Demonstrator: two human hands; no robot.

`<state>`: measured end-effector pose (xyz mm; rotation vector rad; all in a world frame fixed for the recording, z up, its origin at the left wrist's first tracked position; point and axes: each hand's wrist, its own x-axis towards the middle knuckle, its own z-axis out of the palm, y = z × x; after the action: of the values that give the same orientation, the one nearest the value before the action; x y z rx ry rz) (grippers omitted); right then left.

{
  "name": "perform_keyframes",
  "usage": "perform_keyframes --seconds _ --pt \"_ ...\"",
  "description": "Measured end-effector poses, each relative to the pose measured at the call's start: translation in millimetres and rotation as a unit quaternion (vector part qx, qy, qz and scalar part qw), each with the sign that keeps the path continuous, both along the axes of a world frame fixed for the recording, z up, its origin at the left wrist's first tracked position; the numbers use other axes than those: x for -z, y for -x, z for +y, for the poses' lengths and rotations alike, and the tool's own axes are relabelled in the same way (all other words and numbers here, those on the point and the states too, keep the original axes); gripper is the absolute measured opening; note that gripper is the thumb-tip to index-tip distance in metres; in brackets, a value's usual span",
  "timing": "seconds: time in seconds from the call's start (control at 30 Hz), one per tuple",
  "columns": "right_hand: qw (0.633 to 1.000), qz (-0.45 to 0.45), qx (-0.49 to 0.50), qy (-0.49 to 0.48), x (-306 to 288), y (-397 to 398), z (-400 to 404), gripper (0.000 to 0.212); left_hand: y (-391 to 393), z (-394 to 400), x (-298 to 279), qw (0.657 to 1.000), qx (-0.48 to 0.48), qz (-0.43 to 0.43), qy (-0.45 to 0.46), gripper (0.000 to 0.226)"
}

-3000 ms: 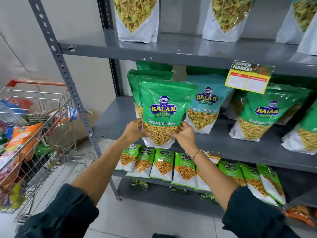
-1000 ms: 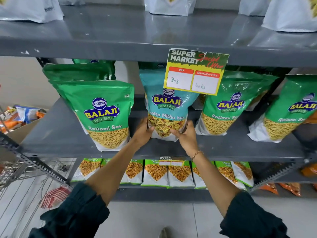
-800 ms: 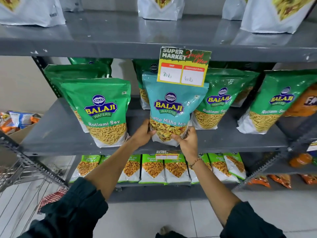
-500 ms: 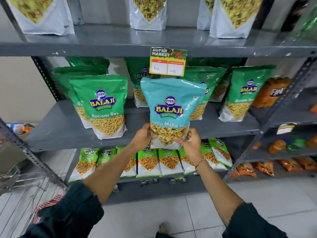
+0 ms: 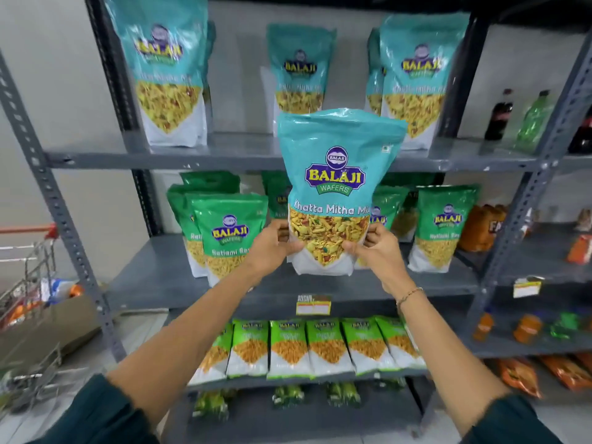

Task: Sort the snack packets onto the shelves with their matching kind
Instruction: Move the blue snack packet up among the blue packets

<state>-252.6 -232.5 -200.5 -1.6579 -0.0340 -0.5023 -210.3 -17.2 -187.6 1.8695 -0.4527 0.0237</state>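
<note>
1. While the left hand (image 5: pixel 272 248) and right hand (image 5: pixel 373 251) pinch the teal Khatta Mitha packet (image 5: pixel 336 187) low, in midair before the green Ratlami Sev packets (image 5: pixel 229 232), its top could flop over.
2. Raised carelessly, it may topple the teal packets (image 5: pixel 299 68) on the upper shelf (image 5: pixel 243 152).

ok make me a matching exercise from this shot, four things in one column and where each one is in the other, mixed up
Things:
1. Khatta Mitha Mix packet
2. Ratlami Sev packets
3. soft drink bottles
4. shopping trolley

Places:
A. top shelf of the neighbouring rack, far right
B. held up in both hands, left hand and right hand
C. on the floor at the far left
D. standing on the middle shelf

Pairs: 1-B, 2-D, 3-A, 4-C
</note>
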Motion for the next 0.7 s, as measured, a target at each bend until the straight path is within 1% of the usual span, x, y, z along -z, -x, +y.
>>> perform_keyframes --seconds 0.17,0.27,0.37,0.4,0.5,0.6,0.7 --pt "0.998 -0.047 -0.036 0.012 -66 -10 11 0.032 -9 16 -63 0.999 -0.014 -0.044 0.024 0.048" --pt "0.996 -0.066 -0.041 0.038 -103 -23 14 0.036 -19 25 -98 0.997 -0.026 -0.073 0.023 0.048" --pt "0.994 -0.079 -0.038 0.072 -134 -43 14 0.046 -31 30 -128 0.995 -0.032 -0.098 0.017 0.05" --pt "0.993 -0.084 -0.038 0.078 -144 -50 14 0.045 -37 31 -136 0.994 -0.035 -0.103 0.017 0.05" --pt "0.99 -0.099 -0.042 0.088 -171 -74 15 0.033 -57 30 -160 0.991 -0.049 -0.121 0.02 0.047" --pt "0.988 -0.109 -0.038 0.103 -192 -101 15 0.033 -83 27 -178 0.989 -0.06 -0.133 0.038 0.038" --pt "0.99 -0.101 -0.029 0.097 -198 -134 11 0.037 -113 19 -185 0.989 -0.06 -0.13 0.046 0.034"
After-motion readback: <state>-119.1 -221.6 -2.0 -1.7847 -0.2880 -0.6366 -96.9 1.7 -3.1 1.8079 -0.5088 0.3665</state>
